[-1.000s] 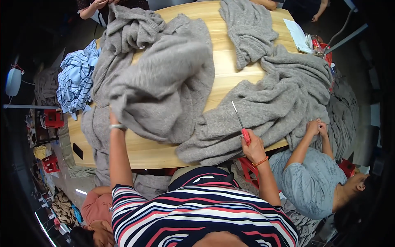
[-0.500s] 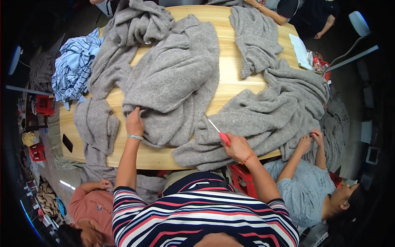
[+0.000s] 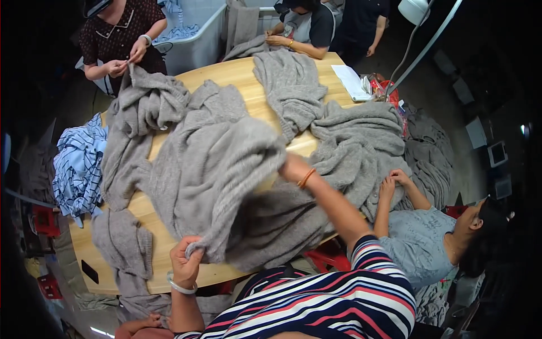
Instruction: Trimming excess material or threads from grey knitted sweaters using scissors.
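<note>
**A big gray knit puffs up above the worktop**

The gray knit is in the middle, near the worktop's front edge. Part of it lies flat, and the near part bulges up and looks blurry. The left hand holds its near corner, with the fingers closed tight on the cloth. The right hand is at the far side of the bulge, touching its edge. It is blurry and partly hidden, so I cannot tell if its fingers are wide or narrow, or what they hold.

Just to the right, another gray knit lies in wrinkles. A person at the right has both hands on it. Beyond it is a third gray knit, and near that, some white paper.

On the left are a small gray piece, a black phone and a heap of blue checked cloth. At the far left corner, a person in a dark top pinches one more gray knit.
</note>
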`<state>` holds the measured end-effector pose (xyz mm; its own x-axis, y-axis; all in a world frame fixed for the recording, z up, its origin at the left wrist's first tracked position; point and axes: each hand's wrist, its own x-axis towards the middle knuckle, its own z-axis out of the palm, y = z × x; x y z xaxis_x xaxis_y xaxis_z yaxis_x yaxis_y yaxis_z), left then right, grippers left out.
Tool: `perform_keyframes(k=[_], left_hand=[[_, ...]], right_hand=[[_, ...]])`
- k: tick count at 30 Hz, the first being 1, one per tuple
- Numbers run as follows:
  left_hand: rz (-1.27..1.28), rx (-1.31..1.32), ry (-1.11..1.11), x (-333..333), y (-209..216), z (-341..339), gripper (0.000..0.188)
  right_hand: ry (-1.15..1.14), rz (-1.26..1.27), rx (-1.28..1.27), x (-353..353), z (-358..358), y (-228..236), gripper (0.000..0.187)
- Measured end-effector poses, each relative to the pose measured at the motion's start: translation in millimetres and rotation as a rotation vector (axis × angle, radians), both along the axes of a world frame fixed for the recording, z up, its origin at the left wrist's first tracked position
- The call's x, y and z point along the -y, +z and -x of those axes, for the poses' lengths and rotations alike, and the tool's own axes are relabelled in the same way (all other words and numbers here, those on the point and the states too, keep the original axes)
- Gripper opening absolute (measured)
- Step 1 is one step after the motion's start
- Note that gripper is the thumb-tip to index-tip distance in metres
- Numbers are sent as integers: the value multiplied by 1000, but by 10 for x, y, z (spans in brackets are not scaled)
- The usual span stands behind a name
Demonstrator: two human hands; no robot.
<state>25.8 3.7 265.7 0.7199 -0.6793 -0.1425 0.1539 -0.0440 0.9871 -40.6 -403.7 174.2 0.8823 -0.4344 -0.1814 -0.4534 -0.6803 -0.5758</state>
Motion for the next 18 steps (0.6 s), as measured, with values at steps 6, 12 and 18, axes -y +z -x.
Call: perform_keyframes(k=[6,12,18], left_hand=[[307,-447,299,115,-767,135,37],[388,-659,406,245,-1246,222,41],[378,-634,408,249,-1500,176,35]], right_hand=[[48,400,165,-217,-963,1424,24],[273,204,-391,-456,-949,692,25],[295,28,-101,-868,160,343,29]])
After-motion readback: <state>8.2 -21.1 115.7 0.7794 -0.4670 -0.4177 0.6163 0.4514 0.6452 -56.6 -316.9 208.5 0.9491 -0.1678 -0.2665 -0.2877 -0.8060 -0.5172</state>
